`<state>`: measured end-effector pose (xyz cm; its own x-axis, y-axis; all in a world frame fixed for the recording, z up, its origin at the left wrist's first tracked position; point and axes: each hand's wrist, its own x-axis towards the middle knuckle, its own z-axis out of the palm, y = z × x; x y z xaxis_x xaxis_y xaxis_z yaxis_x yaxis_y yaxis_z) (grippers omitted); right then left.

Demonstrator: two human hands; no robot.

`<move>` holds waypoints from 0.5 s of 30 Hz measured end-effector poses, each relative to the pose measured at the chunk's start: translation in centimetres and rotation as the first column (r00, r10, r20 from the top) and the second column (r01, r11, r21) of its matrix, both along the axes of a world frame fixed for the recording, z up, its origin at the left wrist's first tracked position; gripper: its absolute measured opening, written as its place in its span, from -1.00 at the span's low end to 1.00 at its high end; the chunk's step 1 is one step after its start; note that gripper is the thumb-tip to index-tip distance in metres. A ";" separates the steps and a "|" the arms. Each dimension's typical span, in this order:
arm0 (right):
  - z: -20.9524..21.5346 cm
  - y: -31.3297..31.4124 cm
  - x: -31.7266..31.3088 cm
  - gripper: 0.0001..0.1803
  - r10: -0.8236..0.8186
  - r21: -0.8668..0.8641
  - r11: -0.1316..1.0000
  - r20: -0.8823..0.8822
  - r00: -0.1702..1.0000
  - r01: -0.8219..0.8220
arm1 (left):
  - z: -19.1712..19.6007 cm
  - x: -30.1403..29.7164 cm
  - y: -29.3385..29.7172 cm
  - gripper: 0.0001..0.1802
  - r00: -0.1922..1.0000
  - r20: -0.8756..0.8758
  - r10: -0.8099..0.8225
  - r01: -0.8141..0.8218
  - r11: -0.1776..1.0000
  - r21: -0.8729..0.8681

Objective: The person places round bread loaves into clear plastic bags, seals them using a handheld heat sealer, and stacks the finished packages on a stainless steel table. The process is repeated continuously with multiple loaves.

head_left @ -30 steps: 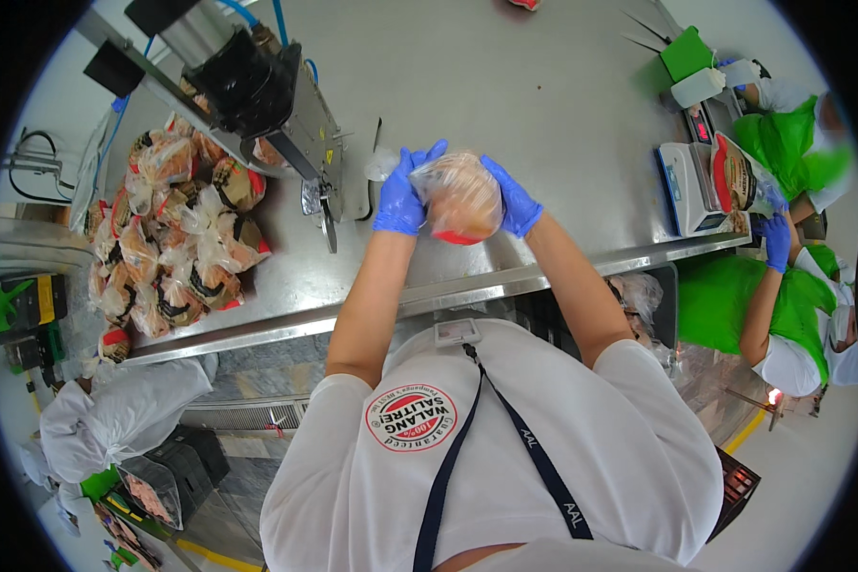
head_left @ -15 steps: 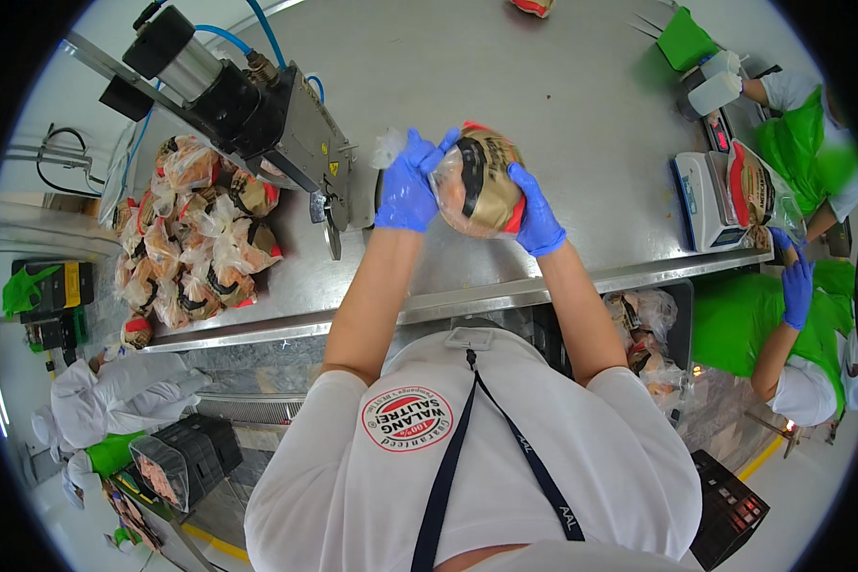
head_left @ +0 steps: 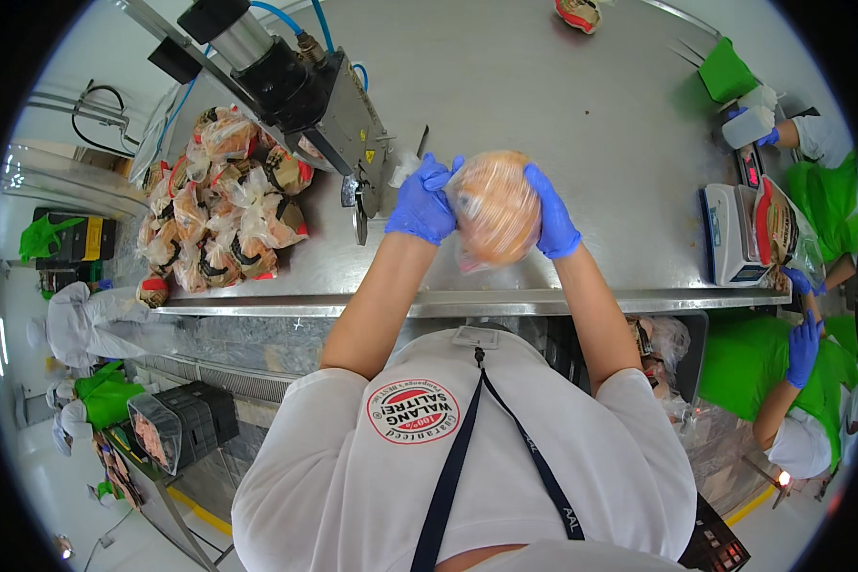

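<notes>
Head view, only view.

Both hands in blue nitrile gloves, raised above the long brushed stainless-steel work table (head_left: 543, 114) w/ one clear plastic bag of round orange-brown bread-like product (head_left: 496, 210) between them. Left hand (head_left: 421, 202) clenched on the bag's left side, fingers bunched where the film gathers — prob. pinching the neck so contents stay put. Right hand (head_left: 551, 214) wrapped over the bag's right side, palm cupping, fingers curled over the top; reads as the supporting grip. Bag held clear of the table surface, above its near edge, just right of the sealer.

Grey-and-black pneumatic sealing machine w/ blue air hoses (head_left: 305, 95) mounted at table's left, head angled down toward the hands; bag neck near it but not touching, as far as visible.

Heap of filled clear bags w/ red-and-brown labels (head_left: 224, 214) lying left of the machine, on table's left end — looks like the done pile, kept out of the working zone.

Right end: white bench scale (head_left: 729, 234) w/ a filled bag on it, co-worker in green top (head_left: 782, 381) beside, blue-gloved too. Second gloved hand further back holding a white item; kind unclear.

Below table, left: black plastic crate (head_left: 186, 419) on the floor.
</notes>
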<state>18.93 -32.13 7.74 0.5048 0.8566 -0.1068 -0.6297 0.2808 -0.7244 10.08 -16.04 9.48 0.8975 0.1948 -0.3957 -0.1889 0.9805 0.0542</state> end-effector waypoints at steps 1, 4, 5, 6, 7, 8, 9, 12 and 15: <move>-1.0 0.3 0.1 -0.33 0.147 0.074 0.989 -0.368 0.918 -0.128 | -1.4 0.0 0.6 -0.50 0.990 0.139 -0.019 0.028 0.998 -0.062; -5.6 -0.1 -1.6 -0.34 0.438 0.497 0.853 -0.510 0.740 -0.162 | -12.4 -0.6 3.4 -0.72 0.875 0.455 0.165 -0.002 0.942 -0.337; -3.1 0.0 -2.4 -0.17 0.200 0.132 0.979 -0.428 0.881 -0.158 | -14.3 -1.1 3.9 -0.77 0.858 0.461 0.227 -0.010 0.904 -0.428; -1.9 -0.1 -2.6 -0.07 0.117 0.102 0.989 -0.126 0.985 -0.105 | -15.6 -1.7 4.4 -0.76 0.837 0.466 0.286 -0.010 0.861 -0.509; -1.3 -0.5 -2.5 0.04 0.012 0.095 0.995 0.190 0.982 -0.030 | -15.5 -2.6 4.6 -0.76 0.864 0.413 0.286 0.000 0.822 -0.570; -0.7 -0.7 -2.5 0.15 -0.088 0.112 0.993 0.483 0.871 0.038 | -15.2 -4.0 4.6 -0.73 0.889 0.357 0.288 0.001 0.777 -0.629; 0.4 -0.5 -2.2 0.38 -0.120 0.154 0.987 0.516 0.848 0.046 | -14.7 -4.8 4.6 -0.71 0.911 0.317 0.265 -0.011 0.783 -0.622; 4.2 -0.9 -3.0 0.32 0.141 -0.115 0.989 0.913 0.382 -0.090 | -10.2 -7.0 4.5 -0.70 0.971 0.160 0.178 -0.075 0.861 -0.502; 4.3 0.5 -4.3 0.25 0.069 -0.064 0.998 0.961 -0.269 0.028 | -2.7 -8.5 4.6 -0.75 0.985 -0.141 0.104 -0.154 0.895 -0.419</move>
